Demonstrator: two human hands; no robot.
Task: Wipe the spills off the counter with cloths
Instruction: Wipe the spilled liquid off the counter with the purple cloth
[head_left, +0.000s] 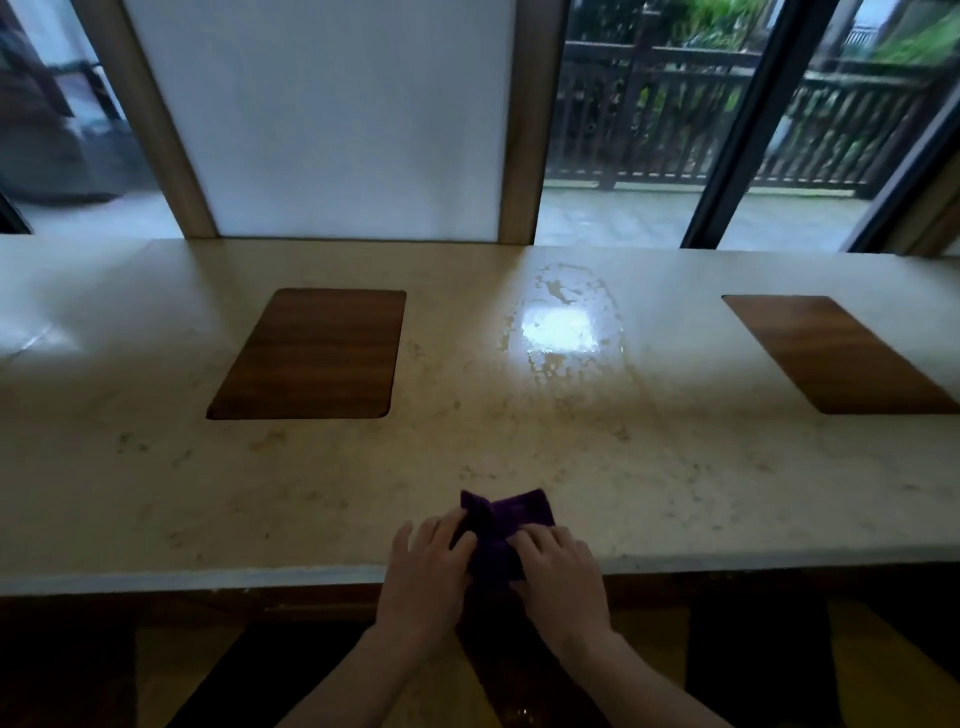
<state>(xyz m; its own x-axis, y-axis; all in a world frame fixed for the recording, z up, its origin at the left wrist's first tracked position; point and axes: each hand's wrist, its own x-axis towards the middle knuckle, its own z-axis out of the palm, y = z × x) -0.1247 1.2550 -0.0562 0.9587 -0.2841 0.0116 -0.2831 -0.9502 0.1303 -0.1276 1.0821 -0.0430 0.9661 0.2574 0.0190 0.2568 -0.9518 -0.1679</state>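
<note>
Both hands, left hand (428, 564) and right hand (558, 564), pinch a crumpled dark purple cloth (501, 525) at the pale marble counter's (156, 467) near edge, well short of the glistening wet spill (563, 325).

The counter (156, 493) looks like pale polished stone, smooth and faintly speckled, with a glossy sheen where a wet spill (563, 325) mirrors the window light. Two inset panels, the left panel (311, 353) and the right panel (836, 353), are dark wood with visible grain and a satin finish. The purple cloth (506, 517) is soft, matt and slightly fuzzy.
</note>
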